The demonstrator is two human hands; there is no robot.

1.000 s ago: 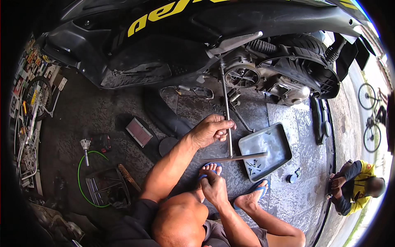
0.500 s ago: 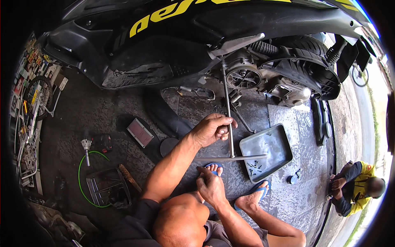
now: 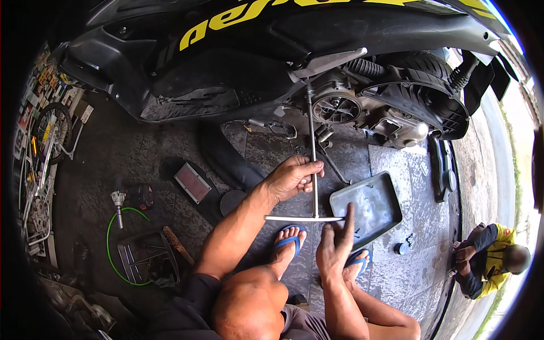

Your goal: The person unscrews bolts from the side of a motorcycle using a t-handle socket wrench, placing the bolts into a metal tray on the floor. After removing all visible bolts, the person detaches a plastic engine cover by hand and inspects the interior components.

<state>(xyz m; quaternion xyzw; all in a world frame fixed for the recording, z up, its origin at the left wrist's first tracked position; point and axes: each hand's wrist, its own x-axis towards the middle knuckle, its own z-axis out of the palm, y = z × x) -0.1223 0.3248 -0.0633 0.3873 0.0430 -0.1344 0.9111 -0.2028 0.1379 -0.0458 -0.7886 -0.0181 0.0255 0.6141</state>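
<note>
A long steel T-handle wrench (image 3: 315,195) runs from the engine side of a black scooter (image 3: 187,85) back toward me. My left hand (image 3: 292,178) is closed round its shaft, a little beyond the crossbar. By the right end of that bar is my right hand (image 3: 335,249), its index finger stretched out and seeming to touch the bar, not wrapped round it. The wrench's far end meets the scooter beside a round fan-like wheel (image 3: 336,108); the fastener there is hidden. Just right of my right hand lies a grey metal tray (image 3: 391,224).
An open belt case (image 3: 447,113) juts from the scooter's right. Small dark parts (image 3: 403,247) lie beside the tray. On the left floor are a green hose (image 3: 109,243), a tool tray (image 3: 133,266) and a flat red-faced filter (image 3: 193,182). A person (image 3: 493,260) sits at the right.
My right hand has moved right and forward to the crossbar's right end. The crossbar has shifted slightly left and looks turned. My left hand stays round the shaft.
</note>
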